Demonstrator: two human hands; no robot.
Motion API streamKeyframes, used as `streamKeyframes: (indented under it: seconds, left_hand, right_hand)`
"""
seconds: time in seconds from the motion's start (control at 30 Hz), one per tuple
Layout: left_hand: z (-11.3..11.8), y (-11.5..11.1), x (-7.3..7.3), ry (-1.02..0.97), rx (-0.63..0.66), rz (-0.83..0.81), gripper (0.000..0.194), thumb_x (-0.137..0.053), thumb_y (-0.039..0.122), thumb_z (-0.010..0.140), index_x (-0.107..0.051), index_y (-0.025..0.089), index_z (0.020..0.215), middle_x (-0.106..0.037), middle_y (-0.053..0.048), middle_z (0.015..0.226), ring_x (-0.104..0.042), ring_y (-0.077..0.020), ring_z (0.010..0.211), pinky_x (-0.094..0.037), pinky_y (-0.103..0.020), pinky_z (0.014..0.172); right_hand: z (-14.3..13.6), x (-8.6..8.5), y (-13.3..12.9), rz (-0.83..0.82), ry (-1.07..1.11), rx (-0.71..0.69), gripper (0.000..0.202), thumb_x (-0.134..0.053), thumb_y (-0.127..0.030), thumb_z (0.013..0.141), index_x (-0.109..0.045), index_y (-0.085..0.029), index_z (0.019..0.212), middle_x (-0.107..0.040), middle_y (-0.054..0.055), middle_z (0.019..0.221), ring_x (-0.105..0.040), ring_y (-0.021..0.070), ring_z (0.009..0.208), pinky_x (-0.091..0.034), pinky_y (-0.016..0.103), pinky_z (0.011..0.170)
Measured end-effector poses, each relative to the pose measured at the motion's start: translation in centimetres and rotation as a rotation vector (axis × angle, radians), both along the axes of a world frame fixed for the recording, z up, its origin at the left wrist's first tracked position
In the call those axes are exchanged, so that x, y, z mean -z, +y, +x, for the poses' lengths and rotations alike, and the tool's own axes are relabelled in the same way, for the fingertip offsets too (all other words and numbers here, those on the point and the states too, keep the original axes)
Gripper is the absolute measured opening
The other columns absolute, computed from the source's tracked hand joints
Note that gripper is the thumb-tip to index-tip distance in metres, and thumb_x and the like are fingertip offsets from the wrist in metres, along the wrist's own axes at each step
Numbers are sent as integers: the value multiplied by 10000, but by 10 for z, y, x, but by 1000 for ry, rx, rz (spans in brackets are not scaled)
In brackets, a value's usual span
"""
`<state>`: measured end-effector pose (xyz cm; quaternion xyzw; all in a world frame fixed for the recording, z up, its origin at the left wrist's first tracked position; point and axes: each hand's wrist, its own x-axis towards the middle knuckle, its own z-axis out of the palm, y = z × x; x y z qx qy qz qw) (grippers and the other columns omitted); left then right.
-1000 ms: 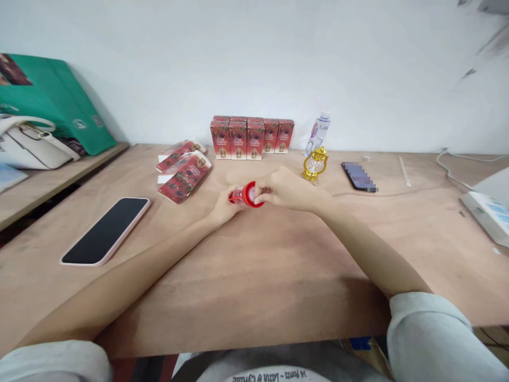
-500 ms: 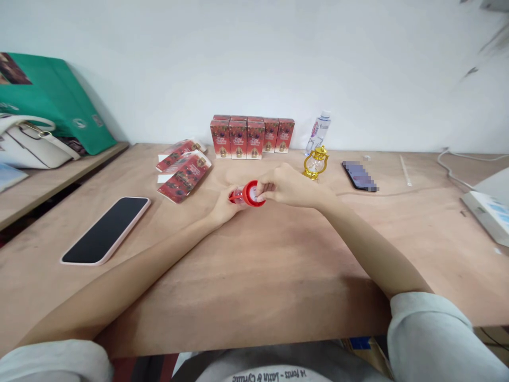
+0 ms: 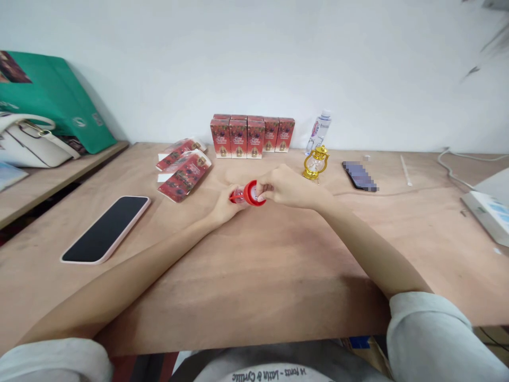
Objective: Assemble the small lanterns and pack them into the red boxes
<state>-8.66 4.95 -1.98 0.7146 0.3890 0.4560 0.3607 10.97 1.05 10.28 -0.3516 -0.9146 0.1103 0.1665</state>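
A small red lantern (image 3: 249,193) with a clear middle lies on its side above the table, its round base turned toward my right. My left hand (image 3: 226,206) is closed around its far end. The fingers of my right hand (image 3: 284,187) are bent at the whitish underside of the base; whether they pinch some small part there is hidden. A gold lantern (image 3: 315,163) of similar shape stands upright just beyond my right hand.
Several red printed boxes (image 3: 238,139) stand along the wall, with flattened boxes (image 3: 185,176) to their left. A water bottle (image 3: 318,132), a dark phone (image 3: 360,176), a pink-cased phone (image 3: 106,229) and a white box (image 3: 487,215) are on the table. Bags (image 3: 35,140) sit far left.
Almost nothing differs. The red lantern and both hands stay in place, with at most a very slight shift of the fingers at the base.
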Motion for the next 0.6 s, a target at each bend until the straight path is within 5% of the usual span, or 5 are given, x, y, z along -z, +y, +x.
streamKeyframes:
  seconds: [0.37,0.6]
  left_hand:
    - [1,-1,-2,17,28,31,352,-802,345,598,-591,160,810,-635,-20,802,-560,-166,746,-439,-310,735]
    - [-1,0,0,70,-53,120,354,-808,324,622,-604,152,853,-616,-33,847,-564,-191,811,-459,-354,787]
  right_hand:
    - [-1,2,0,30,44,122,108,-671,-49,700,-599,-129,708,-624,3,677,-536,107,634,-337,220,585]
    - [6,-3,2,-166,137,41,193,-745,-180,722,-609,-135,851,-686,13,761,-619,131,684,-414,237,636]
